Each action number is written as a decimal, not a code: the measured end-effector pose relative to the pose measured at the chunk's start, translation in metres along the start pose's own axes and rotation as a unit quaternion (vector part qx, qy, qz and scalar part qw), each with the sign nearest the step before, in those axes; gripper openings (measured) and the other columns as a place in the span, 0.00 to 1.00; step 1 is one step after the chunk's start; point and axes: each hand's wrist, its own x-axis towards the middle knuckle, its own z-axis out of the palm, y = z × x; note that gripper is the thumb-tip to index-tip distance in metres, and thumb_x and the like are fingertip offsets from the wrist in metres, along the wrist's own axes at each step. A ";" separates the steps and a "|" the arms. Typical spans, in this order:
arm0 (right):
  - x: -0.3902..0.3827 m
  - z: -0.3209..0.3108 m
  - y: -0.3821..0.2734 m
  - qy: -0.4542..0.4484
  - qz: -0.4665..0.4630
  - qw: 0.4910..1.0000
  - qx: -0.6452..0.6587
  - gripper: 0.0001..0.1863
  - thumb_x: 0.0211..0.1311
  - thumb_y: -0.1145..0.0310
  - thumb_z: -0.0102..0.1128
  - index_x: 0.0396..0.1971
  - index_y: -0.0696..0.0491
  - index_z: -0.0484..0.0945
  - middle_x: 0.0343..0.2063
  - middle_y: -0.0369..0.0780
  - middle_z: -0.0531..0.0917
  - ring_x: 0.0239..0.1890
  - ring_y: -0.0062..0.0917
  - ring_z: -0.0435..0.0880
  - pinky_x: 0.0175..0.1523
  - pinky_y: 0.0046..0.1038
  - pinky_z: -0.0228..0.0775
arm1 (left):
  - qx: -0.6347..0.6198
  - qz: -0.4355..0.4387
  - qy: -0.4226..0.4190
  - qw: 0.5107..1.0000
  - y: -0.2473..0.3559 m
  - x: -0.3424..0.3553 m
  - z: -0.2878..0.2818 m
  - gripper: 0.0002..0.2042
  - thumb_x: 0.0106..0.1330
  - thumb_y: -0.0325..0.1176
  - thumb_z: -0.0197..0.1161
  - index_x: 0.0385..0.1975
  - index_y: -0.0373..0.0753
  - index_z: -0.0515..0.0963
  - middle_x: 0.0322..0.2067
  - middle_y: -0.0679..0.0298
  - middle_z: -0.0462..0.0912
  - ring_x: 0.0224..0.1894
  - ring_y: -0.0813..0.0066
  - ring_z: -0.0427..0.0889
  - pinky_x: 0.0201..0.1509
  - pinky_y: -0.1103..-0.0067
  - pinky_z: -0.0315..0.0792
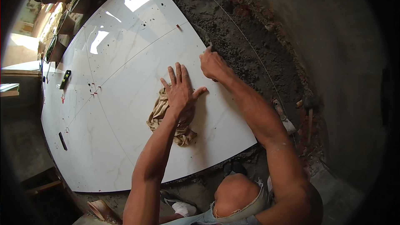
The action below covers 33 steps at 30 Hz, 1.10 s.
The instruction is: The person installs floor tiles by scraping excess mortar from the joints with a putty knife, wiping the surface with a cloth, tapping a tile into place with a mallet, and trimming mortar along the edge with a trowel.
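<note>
Large glossy white floor tiles [110,152] with faint grey veining cover the middle of the view. My left hand [181,92] lies open with spread fingers, partly over a crumpled beige cloth [157,114] on the near tile. At that tile's right edge, my right hand [214,65] is closed, its fingers curled. Something thin shows just beyond its knuckles, but what the fist holds is too hidden to name. Dark grey mortar [246,52] borders the tile on this side. A small red spacer [178,26] sits at the joint further up.
A taut string [253,48] runs over the mortar. A hammer [310,121] and a trowel [286,121] lie to the right, near the wall [341,58]. On the left tiles rest a small spirit level [65,79] and a black bar [62,141]. Small debris dots the joints.
</note>
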 end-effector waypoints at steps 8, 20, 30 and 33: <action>-0.008 0.003 0.016 0.050 -0.135 0.989 -0.020 0.31 0.77 0.60 0.43 0.60 0.78 0.60 0.37 0.69 0.81 0.45 0.64 0.83 0.51 0.54 0.76 | 0.011 -0.003 -0.013 1.000 0.005 0.002 0.001 0.61 0.60 0.75 0.57 0.78 0.30 0.43 0.80 0.48 0.39 0.81 0.43 0.30 0.75 0.36 0.30; -0.073 -0.008 0.082 -0.003 -0.086 0.996 -0.028 0.33 0.77 0.57 0.47 0.65 0.72 0.59 0.40 0.66 0.83 0.48 0.60 0.83 0.53 0.53 0.78 | -0.015 0.039 -0.015 0.999 0.004 -0.003 0.004 0.49 0.64 0.72 0.55 0.79 0.50 0.52 0.81 0.66 0.45 0.82 0.48 0.33 0.76 0.35 0.29; -0.128 -0.031 0.122 -0.104 -0.012 0.973 0.207 0.19 0.74 0.60 0.51 0.53 0.60 0.66 0.35 0.66 0.82 0.39 0.63 0.85 0.46 0.53 0.80 | -0.053 0.059 0.001 0.997 0.003 0.010 0.023 0.40 0.70 0.61 0.57 0.78 0.52 0.54 0.80 0.66 0.49 0.82 0.51 0.39 0.76 0.35 0.35; -0.131 -0.012 0.179 0.054 -0.139 0.989 -0.003 0.18 0.75 0.61 0.50 0.53 0.59 0.63 0.32 0.67 0.81 0.39 0.65 0.83 0.43 0.58 0.76 | -0.145 0.187 0.108 0.965 0.022 0.024 0.050 0.37 0.74 0.55 0.53 0.78 0.44 0.54 0.80 0.60 0.49 0.82 0.53 0.40 0.79 0.43 0.36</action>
